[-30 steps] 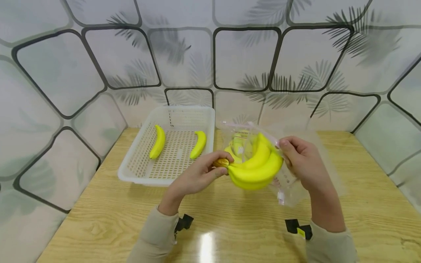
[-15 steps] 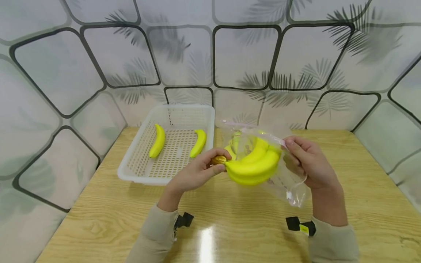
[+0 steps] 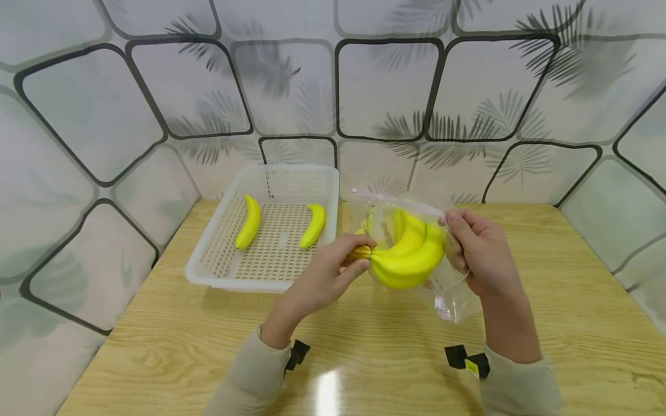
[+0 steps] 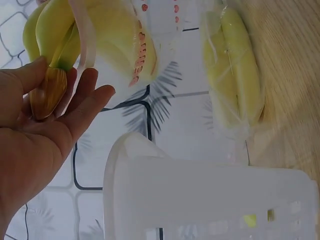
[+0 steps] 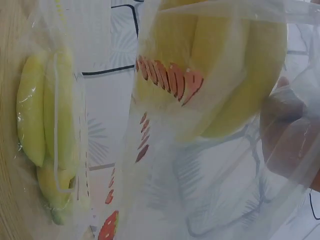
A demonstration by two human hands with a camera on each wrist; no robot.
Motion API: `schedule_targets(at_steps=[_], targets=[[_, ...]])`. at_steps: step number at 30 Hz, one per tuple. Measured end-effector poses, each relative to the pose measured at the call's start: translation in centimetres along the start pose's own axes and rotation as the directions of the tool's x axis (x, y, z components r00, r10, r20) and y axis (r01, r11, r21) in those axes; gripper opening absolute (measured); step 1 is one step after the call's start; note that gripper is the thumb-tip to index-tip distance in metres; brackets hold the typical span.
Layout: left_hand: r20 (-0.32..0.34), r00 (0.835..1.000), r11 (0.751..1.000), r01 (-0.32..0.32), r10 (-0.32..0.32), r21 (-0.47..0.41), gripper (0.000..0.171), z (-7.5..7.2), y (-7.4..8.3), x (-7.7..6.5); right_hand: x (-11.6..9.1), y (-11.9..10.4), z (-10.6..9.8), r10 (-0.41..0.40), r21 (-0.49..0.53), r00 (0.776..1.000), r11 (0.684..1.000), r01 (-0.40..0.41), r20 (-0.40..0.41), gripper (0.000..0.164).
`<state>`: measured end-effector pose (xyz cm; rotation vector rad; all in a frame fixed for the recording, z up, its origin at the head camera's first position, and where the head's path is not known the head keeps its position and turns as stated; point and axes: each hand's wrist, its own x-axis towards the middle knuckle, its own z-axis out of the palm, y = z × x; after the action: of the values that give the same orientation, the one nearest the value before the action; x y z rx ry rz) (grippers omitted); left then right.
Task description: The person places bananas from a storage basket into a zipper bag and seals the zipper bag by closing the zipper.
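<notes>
My left hand [image 3: 322, 278] pinches the brown stem [image 4: 48, 94] of a yellow banana bunch [image 3: 408, 267]. The bunch lies partly inside a clear zip bag [image 3: 454, 297], its stem end sticking out of the mouth. At the bag's right edge, my right hand [image 3: 486, 251] grips the plastic near the zip strip. Through the film in the right wrist view, the banana bodies [image 5: 220, 60] show behind red printing. Farther back on the table, another clear bag with bananas [image 4: 235, 70] lies mostly hidden by the bunch in the head view.
To the left stands a white perforated basket [image 3: 210, 282] on the wooden table [image 3: 156, 352]. Two single bananas lie in it: a left banana [image 3: 248, 222] and a right banana [image 3: 314, 226]. A patterned wall covering [image 3: 387, 92] encloses the table's back and sides.
The bag's mouth has come over the banana tips, which were in front of it one second ago. Over the last half second, my left hand has shifted slightly right with the bunch.
</notes>
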<state>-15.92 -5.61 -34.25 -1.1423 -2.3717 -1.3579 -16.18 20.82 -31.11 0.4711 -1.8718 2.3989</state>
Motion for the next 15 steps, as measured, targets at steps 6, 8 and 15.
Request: schedule_targets(at_steps=[6,8,15], targets=[[0.028,0.998,0.997,0.062,-0.064,0.055,0.029,1.1,0.2,0.1,0.1,0.1,0.5,0.022,-0.009,0.995,1.000,-0.023,-0.094,0.024],[0.043,0.995,0.995,0.084,-0.087,0.056,0.030,1.4,0.2,0.1,0.1,0.1,0.7,0.025,-0.005,0.992,1.000,-0.026,-0.125,0.024],[0.017,0.995,0.995,0.103,-0.103,0.016,0.036,2.7,0.4,0.2,0.3,0.1,1.0,0.005,0.011,0.971,1.000,-0.002,-0.240,0.023]])
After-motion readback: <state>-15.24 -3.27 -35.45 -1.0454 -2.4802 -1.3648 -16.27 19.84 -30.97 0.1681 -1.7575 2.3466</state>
